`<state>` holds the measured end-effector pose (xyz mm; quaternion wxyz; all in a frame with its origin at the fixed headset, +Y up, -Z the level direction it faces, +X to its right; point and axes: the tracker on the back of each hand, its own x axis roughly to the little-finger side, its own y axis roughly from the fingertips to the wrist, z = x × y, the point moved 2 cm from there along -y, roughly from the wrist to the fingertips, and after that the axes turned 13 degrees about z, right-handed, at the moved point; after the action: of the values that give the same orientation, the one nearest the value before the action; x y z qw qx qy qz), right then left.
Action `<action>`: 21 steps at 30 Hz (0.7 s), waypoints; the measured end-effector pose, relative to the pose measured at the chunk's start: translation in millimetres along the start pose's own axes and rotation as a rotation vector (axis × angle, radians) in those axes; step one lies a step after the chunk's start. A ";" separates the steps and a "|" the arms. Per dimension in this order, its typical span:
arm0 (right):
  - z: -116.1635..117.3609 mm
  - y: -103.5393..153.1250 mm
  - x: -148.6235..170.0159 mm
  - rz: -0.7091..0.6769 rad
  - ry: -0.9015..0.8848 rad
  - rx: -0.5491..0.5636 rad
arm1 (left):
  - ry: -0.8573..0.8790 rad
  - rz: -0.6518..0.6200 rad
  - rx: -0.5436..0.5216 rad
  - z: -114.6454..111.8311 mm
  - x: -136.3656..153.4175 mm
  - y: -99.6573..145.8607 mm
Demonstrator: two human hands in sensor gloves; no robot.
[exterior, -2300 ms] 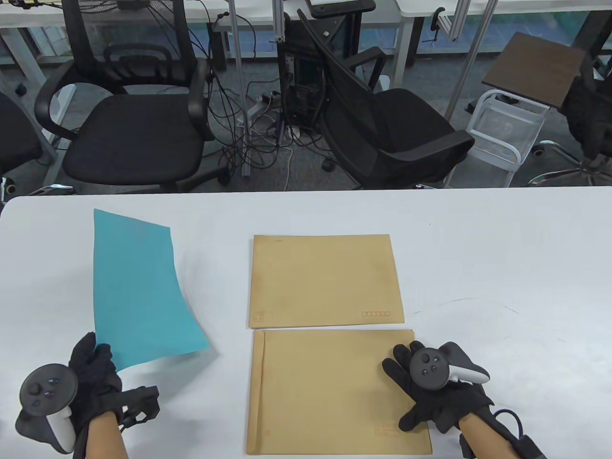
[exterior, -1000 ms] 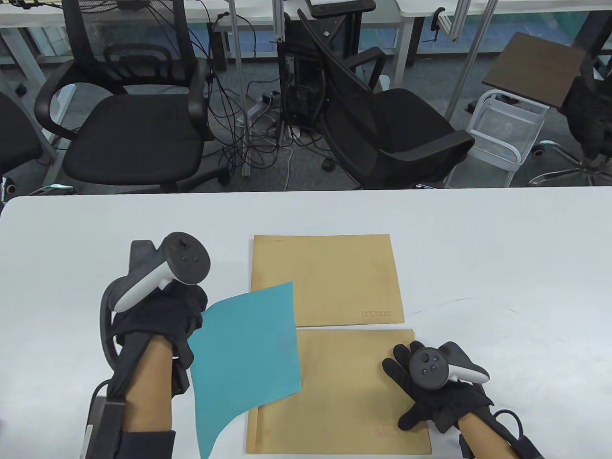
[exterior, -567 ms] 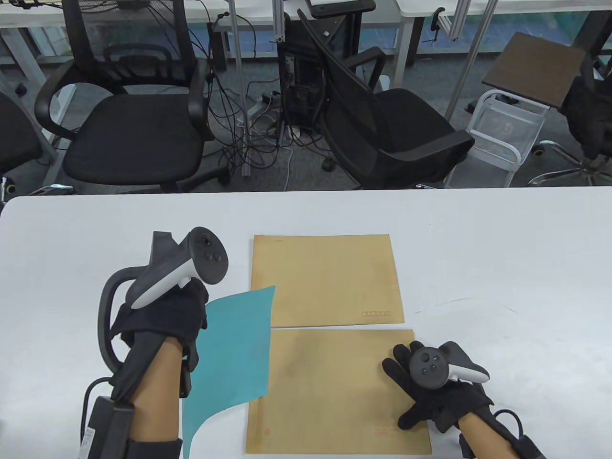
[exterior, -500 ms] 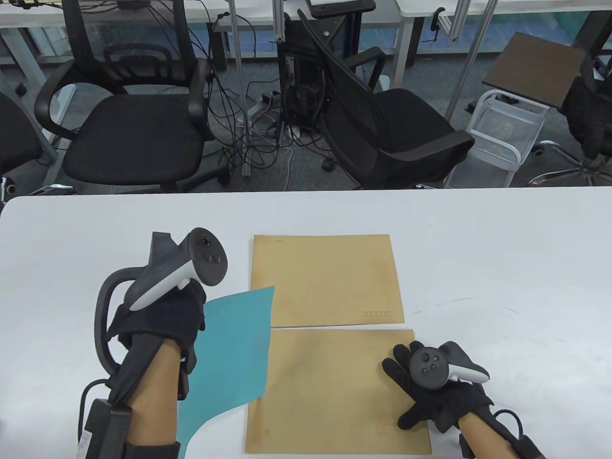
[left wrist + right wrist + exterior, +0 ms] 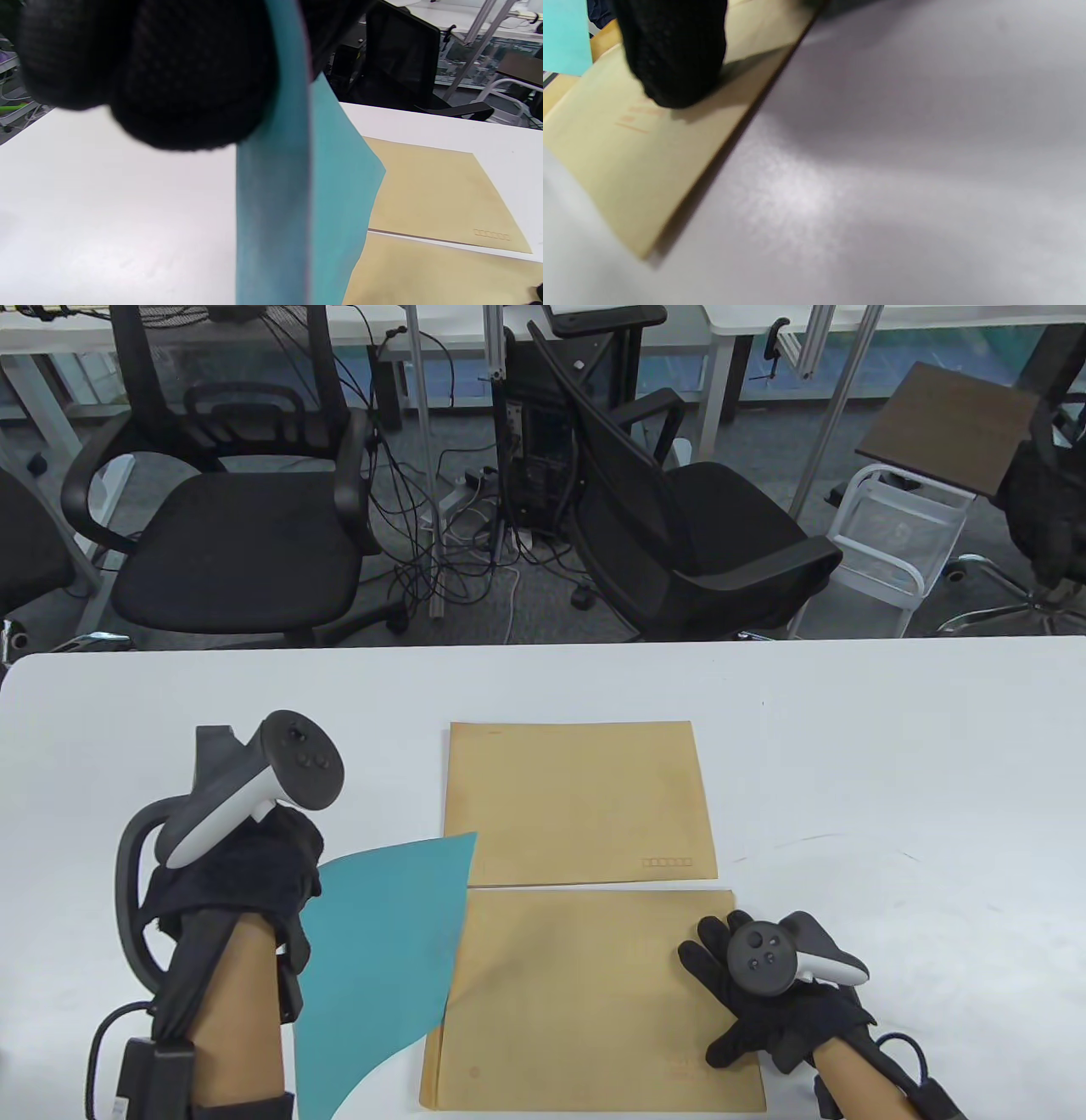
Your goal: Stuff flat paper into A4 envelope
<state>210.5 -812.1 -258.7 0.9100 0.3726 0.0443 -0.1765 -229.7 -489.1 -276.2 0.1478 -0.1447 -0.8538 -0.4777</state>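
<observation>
gripping the teal paper (image 5: 382, 950), the left hand (image 5: 237, 882) holds it curved beside the near envelope (image 5: 585, 993), where the right hand (image 5: 776, 997) rests spread flat.

Past the far edge of my white worktop (image 5: 891, 746) two black office chairs stand on the grey floor. The left chair (image 5: 229, 534) faces the worktop squarely; the right chair (image 5: 679, 526) is turned at an angle, its back leaning toward the left one. Between them, farther from the worktop, a black computer tower (image 5: 530, 462) stands upright with a tangle of cables (image 5: 441, 551) on the floor at its foot. Beyond the worktop's far right corner stands a white wire cart (image 5: 899, 547) with a dark brown board (image 5: 954, 428) lying tilted on top.
</observation>
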 end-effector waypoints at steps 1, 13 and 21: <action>0.0 0.0 0.0 0.000 0.000 0.000 | 0.000 0.014 0.005 -1.2 2.6 -2.6; 0.3 -0.1 0.3 -0.003 -0.004 -0.001 | -0.027 0.068 0.121 -38.5 7.5 -41.0; 0.7 -0.2 0.4 -0.008 -0.012 -0.007 | -0.054 0.055 0.157 -53.1 5.9 -59.0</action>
<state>210.8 -812.8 -258.4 0.9107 0.3684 0.0409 -0.1821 -252.0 -563.7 -293.0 0.1485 -0.1687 -0.8881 -0.4010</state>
